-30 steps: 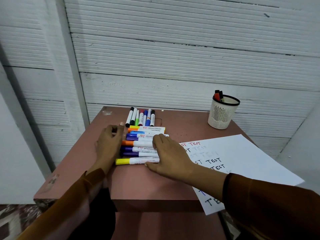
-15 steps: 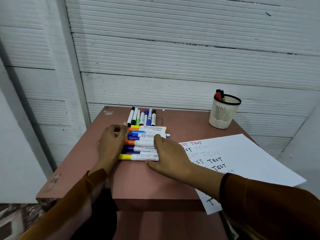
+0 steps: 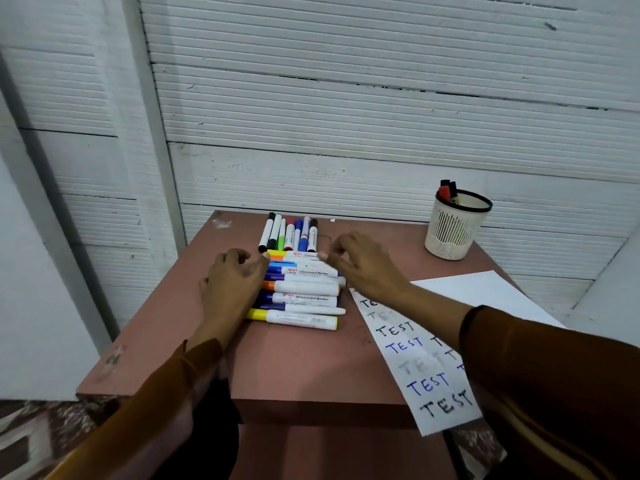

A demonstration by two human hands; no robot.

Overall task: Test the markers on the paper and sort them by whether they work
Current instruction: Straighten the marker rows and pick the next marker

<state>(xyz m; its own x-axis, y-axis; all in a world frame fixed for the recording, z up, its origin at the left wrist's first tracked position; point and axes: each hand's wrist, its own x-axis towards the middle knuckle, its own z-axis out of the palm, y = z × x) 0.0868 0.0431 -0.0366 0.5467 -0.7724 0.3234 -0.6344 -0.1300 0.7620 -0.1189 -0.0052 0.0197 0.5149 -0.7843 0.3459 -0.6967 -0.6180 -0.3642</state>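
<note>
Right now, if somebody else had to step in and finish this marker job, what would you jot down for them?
Left hand: rests against the cap ends of the sideways marker stack, gripping nothing.
Right hand: fingers loosely curled at the stack's far right end; whether it touches a marker is unclear.
A second marker row lies behind the stack; the mesh cup holds a few more.
The paper already carries many TEST words, some faint.
Left: unclear which group works.

Before you: reddish-brown worktop [image 3: 298, 362], scuffed at its left corners. Behind it, white ribbed wall [image 3: 346, 133]. Below its left edge, patterned floor [image 3: 24, 441].
</note>
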